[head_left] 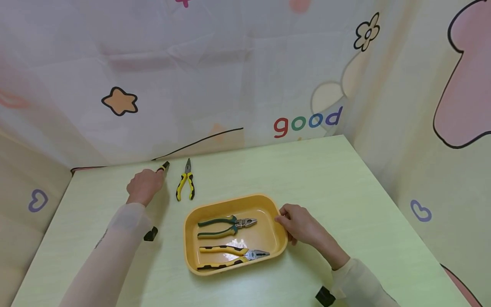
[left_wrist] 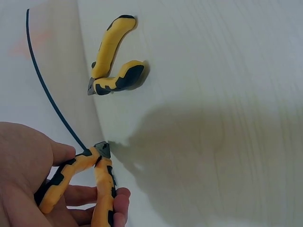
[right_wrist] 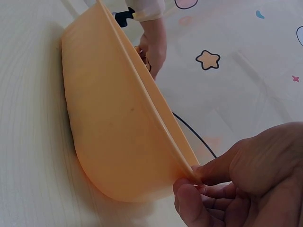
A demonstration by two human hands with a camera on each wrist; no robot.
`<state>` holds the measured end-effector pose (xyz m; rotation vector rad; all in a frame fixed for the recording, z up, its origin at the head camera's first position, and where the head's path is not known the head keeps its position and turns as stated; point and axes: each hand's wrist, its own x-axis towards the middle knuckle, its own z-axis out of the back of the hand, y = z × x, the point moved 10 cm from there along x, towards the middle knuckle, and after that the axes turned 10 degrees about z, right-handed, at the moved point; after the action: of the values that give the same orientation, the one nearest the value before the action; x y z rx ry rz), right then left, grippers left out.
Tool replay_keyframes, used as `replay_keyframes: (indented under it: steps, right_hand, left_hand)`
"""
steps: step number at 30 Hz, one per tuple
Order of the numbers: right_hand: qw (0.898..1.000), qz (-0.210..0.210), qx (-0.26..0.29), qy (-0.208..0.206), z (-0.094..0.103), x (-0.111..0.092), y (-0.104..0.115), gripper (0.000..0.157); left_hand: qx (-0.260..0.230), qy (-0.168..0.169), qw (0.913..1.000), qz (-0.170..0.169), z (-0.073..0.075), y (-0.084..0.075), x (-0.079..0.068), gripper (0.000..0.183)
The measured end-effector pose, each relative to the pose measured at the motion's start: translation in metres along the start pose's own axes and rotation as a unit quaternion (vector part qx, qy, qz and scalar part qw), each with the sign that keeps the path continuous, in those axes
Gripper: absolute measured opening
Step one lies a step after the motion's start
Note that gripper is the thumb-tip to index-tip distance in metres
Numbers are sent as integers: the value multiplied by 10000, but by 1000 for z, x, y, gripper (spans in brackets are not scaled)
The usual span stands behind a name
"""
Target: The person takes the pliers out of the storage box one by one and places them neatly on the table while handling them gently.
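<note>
My left hand grips a pair of yellow-and-black pliers by the handles, near the table's back edge. In the left wrist view their handles are spread and the dark head points away from the palm. Just right of that hand, long-nose pliers with yellow-and-black handles lie on the table. My right hand pinches the right rim of a yellow tray between thumb and fingers. Inside the tray lie green-handled pliers and, nearer me, yellow-and-black combination pliers.
The pale table meets a printed curtain along its back edge, and more curtain hangs at both sides. Black clips show beside the wrists.
</note>
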<state>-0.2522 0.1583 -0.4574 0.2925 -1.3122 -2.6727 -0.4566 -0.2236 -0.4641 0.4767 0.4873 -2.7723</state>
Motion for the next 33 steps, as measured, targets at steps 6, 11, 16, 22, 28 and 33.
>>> replay_keyframes:
  steps: [6, 11, 16, 22, 28, 33]
  right_hand:
    - [10000, -83, -14, 8, 0, 1, -1, 11]
    - [9999, -133, -8, -7, 0, 3, -4, 11]
    - [10000, -84, -33, -6, 0, 3, -4, 11]
    - [10000, -90, -36, 2, -1, 3, -5, 11]
    - [10000, -96, -11, -1, -1, 3, -6, 12]
    - [10000, -94, 8, 3, -1, 3, -7, 12]
  left_hand:
    - [-19, -2, 10000, -14, -2, 1, 1, 55]
    - [10, 50, 10000, 32, -2, 1, 1, 53]
    - [13, 94, 9998, 165, -5, 2, 2, 48]
    - [4, 95, 9999, 135, -8, 1, 2, 47]
    - [-4, 40, 9999, 106, -10, 1, 1, 46]
    - [8, 29, 9999, 108, -11, 2, 1, 46]
